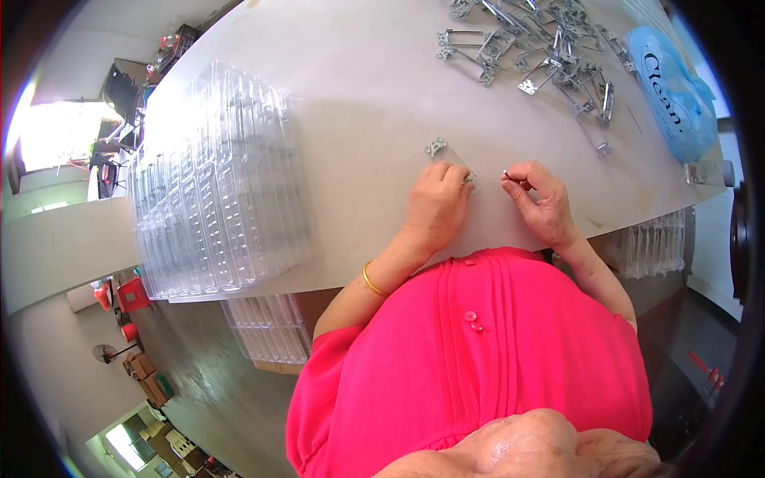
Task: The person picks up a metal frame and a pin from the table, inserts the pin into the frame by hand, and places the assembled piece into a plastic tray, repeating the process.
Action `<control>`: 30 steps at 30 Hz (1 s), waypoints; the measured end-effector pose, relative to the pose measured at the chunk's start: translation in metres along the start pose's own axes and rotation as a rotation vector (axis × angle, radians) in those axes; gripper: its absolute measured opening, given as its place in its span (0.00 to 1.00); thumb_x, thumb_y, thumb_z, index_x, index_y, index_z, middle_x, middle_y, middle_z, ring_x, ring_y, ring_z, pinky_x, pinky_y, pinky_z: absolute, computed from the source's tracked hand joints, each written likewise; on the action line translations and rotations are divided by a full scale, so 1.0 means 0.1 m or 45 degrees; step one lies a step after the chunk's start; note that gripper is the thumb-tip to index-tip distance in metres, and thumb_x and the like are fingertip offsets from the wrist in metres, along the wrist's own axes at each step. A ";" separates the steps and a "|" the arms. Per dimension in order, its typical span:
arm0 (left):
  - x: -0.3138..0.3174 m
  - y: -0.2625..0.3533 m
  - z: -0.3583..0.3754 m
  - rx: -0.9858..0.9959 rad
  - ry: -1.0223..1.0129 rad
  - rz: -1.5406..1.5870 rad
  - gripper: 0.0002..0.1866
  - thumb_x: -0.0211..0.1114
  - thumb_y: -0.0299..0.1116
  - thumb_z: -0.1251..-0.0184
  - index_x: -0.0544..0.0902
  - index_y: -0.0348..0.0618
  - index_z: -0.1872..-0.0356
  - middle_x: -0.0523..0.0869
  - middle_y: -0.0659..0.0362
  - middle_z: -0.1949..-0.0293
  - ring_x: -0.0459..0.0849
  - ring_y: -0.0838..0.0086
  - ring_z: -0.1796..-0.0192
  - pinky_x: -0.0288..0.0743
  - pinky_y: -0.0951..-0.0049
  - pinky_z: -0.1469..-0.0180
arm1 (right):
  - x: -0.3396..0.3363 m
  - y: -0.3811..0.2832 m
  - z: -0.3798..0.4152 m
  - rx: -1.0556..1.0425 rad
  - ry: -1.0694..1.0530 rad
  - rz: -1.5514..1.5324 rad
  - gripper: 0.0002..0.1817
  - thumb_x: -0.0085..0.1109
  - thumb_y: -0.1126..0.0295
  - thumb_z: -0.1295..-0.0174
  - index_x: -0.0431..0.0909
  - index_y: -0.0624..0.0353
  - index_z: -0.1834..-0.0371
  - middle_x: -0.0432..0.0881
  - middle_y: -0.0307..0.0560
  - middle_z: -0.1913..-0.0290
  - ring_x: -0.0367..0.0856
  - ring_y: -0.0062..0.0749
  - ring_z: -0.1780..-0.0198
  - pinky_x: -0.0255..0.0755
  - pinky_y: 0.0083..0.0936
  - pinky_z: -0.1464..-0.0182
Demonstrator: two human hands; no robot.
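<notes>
My left hand [436,205] is closed on one end of a small metal frame piece [436,146], whose bracketed far end sticks out above the knuckles. A thin rod runs between its two ends. To the right, my right hand [539,201] pinches a tiny dark part [505,174] between thumb and forefinger, a little apart from the frame piece. Both hands are low over the pale table [358,175]. Farther up lies a heap of similar metal pieces [558,52], tangled together.
Stacked clear plastic trays [215,183] stand on the table's left side. A blue plastic bag marked "Clean" [673,95] lies at the right edge, with a small container [705,173] below it. More trays [267,327] are under the table's front edge.
</notes>
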State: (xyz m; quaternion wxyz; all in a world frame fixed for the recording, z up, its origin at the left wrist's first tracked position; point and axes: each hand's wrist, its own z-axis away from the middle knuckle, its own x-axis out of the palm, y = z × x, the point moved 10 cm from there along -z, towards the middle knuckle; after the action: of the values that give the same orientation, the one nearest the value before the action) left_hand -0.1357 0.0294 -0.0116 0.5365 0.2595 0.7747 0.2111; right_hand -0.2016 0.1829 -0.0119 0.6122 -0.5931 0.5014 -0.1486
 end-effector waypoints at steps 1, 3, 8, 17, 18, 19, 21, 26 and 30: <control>-0.03 -0.04 0.00 -0.059 -0.007 0.108 0.07 0.70 0.28 0.32 0.83 0.37 0.57 0.86 0.54 0.62 0.84 0.62 0.62 0.79 0.63 0.58 | 0.00 -0.02 -0.02 0.000 0.005 0.000 0.08 0.68 0.79 0.34 0.82 0.61 0.55 0.85 0.46 0.58 0.82 0.27 0.63 0.78 0.24 0.60; -0.05 -0.11 0.00 -0.234 -0.030 0.499 0.08 0.69 0.30 0.30 0.85 0.37 0.56 0.87 0.57 0.64 0.83 0.69 0.65 0.78 0.67 0.61 | 0.02 -0.20 -0.06 -0.137 0.005 -0.101 0.09 0.68 0.81 0.35 0.81 0.61 0.55 0.86 0.47 0.53 0.82 0.27 0.63 0.78 0.24 0.58; -0.14 -0.19 0.01 -0.666 -0.216 1.090 0.12 0.68 0.36 0.25 0.88 0.36 0.54 0.88 0.62 0.65 0.79 0.83 0.69 0.75 0.78 0.66 | 0.09 -0.45 -0.12 -0.267 -0.055 -0.175 0.10 0.67 0.83 0.36 0.80 0.59 0.54 0.87 0.49 0.50 0.84 0.28 0.61 0.79 0.26 0.57; -0.02 -0.20 0.11 -0.869 -0.428 1.343 0.17 0.66 0.39 0.23 0.88 0.32 0.52 0.87 0.61 0.68 0.78 0.82 0.71 0.73 0.79 0.66 | 0.15 -0.79 -0.14 -0.600 -0.157 -0.089 0.13 0.67 0.85 0.39 0.79 0.59 0.54 0.86 0.51 0.56 0.87 0.43 0.59 0.80 0.31 0.58; 0.02 -0.20 0.13 -0.870 -0.474 1.390 0.18 0.63 0.41 0.21 0.87 0.32 0.49 0.87 0.60 0.65 0.79 0.82 0.69 0.73 0.79 0.66 | 0.17 -0.78 -0.14 -0.606 -0.162 -0.092 0.13 0.67 0.85 0.39 0.79 0.60 0.54 0.86 0.51 0.58 0.86 0.44 0.60 0.80 0.31 0.58; 0.06 -0.21 0.16 -0.873 -0.519 1.435 0.20 0.61 0.42 0.19 0.86 0.33 0.46 0.87 0.59 0.62 0.79 0.82 0.68 0.73 0.79 0.65 | 0.18 -0.78 -0.13 -0.605 -0.163 -0.092 0.13 0.67 0.85 0.39 0.79 0.60 0.54 0.86 0.51 0.58 0.86 0.44 0.60 0.80 0.31 0.58; 0.07 -0.27 0.18 -0.889 -0.418 1.440 0.21 0.59 0.43 0.18 0.84 0.33 0.43 0.87 0.58 0.57 0.80 0.81 0.65 0.74 0.79 0.63 | 0.11 -0.72 -0.15 -0.550 -0.007 -0.076 0.11 0.66 0.83 0.35 0.77 0.61 0.53 0.86 0.48 0.60 0.87 0.36 0.60 0.81 0.30 0.59; -0.04 -0.32 0.15 -0.683 -0.215 1.180 0.23 0.53 0.44 0.14 0.78 0.33 0.36 0.85 0.56 0.48 0.82 0.78 0.59 0.77 0.77 0.57 | 0.09 -0.12 -0.28 0.061 0.180 -0.630 0.05 0.61 0.76 0.26 0.75 0.61 0.53 0.86 0.44 0.59 0.86 0.24 0.60 0.84 0.26 0.57; 0.03 -0.10 0.17 -0.616 -0.344 1.183 0.24 0.49 0.45 0.13 0.75 0.33 0.34 0.86 0.56 0.53 0.82 0.76 0.62 0.77 0.75 0.54 | 0.18 0.06 -0.32 0.244 0.176 -0.808 0.05 0.60 0.73 0.25 0.75 0.60 0.54 0.85 0.43 0.59 0.86 0.23 0.59 0.86 0.24 0.56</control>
State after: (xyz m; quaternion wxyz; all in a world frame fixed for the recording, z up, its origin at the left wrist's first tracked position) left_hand -0.1227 0.0246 -0.0253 0.5259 0.4688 0.4317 0.5632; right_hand -0.2212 0.1517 -0.0185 0.5529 -0.6479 0.3159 -0.4181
